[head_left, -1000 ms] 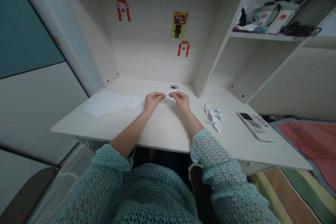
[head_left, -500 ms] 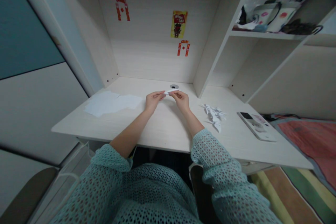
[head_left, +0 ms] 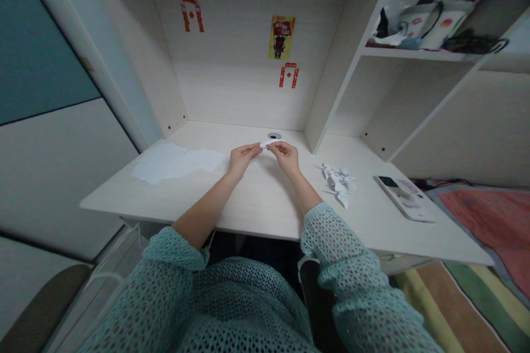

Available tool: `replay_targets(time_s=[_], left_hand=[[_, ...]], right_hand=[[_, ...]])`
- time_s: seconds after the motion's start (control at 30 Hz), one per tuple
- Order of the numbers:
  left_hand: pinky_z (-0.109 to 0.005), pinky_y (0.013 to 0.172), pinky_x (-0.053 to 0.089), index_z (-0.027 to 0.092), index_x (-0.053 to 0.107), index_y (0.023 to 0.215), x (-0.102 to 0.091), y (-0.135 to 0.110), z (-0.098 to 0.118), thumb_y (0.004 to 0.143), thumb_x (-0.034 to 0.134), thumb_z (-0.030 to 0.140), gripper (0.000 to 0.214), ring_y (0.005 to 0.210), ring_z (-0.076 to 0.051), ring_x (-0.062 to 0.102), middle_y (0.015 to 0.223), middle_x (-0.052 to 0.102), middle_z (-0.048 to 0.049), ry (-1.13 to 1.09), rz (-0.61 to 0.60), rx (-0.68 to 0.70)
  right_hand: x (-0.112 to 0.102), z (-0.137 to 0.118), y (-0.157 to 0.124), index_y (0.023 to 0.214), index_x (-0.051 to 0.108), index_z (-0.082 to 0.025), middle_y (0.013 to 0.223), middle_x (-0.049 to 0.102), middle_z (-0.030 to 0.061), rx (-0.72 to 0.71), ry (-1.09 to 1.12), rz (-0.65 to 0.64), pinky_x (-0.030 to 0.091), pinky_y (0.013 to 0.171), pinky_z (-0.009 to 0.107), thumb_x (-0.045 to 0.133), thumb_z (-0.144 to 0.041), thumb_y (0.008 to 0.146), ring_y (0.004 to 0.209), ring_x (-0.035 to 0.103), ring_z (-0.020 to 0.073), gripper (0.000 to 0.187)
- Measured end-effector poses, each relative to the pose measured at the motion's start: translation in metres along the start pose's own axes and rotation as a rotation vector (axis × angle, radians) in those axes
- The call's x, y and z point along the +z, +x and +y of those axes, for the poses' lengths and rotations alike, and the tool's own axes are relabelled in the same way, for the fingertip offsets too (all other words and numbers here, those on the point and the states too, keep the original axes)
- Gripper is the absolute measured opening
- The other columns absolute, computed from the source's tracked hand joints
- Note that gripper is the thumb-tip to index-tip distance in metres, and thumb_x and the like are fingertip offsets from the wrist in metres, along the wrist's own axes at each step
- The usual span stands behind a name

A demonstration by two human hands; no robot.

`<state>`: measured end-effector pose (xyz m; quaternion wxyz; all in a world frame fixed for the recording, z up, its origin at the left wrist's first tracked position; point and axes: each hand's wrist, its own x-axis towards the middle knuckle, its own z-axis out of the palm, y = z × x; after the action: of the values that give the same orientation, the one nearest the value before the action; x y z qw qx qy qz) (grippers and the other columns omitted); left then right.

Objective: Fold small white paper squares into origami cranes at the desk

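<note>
Well left of the cable hole in the counter lie white sheets; nearer it, the left hand pinches a small folded paper in its grip. This paper is just in front of the hole, the grip of the right hand pinching it too; right of the hole lie crumpled paper pieces, then a phone.

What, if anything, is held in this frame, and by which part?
A small white paper piece: the left hand pinches its left end; the right hand grips it farther right, exact spot hidden.
</note>
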<state>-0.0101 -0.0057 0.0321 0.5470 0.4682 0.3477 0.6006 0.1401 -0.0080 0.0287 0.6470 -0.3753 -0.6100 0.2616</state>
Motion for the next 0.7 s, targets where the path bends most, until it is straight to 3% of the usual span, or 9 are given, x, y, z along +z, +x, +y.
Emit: replay_targets(time_s=[0.43,0.7], left_hand=[[-0.033,0.095,0.045,0.013,0.069,0.088,-0.0011,-0.0004,-0.0021,0.063,0.074,0.023,0.028,0.087,-0.016,0.066,0.093,0.070,-0.0080,-0.090,-0.060,-0.091],[-0.035,0.092,0.046,0.012,0.068,0.088,-0.0020,-0.0008,0.0006,0.062,0.075,0.026,0.030,0.087,-0.018,0.066,0.088,0.070,-0.0094,0.006,-0.081,-0.083]], right_hand=[[-0.0022,-0.0010,0.0001,0.073,0.068,-0.018,0.079,0.069,0.0049,-0.010,-0.010,0.001,0.050,0.074,0.031,0.065,-0.042,0.070,0.074,0.064,0.0178,0.024],[0.0008,0.0003,-0.0014,0.075,0.071,-0.019,0.079,0.070,0.0042,0.087,0.068,0.063,0.051,0.076,0.032,0.069,-0.042,0.065,0.076,0.065,0.0188,0.026]])
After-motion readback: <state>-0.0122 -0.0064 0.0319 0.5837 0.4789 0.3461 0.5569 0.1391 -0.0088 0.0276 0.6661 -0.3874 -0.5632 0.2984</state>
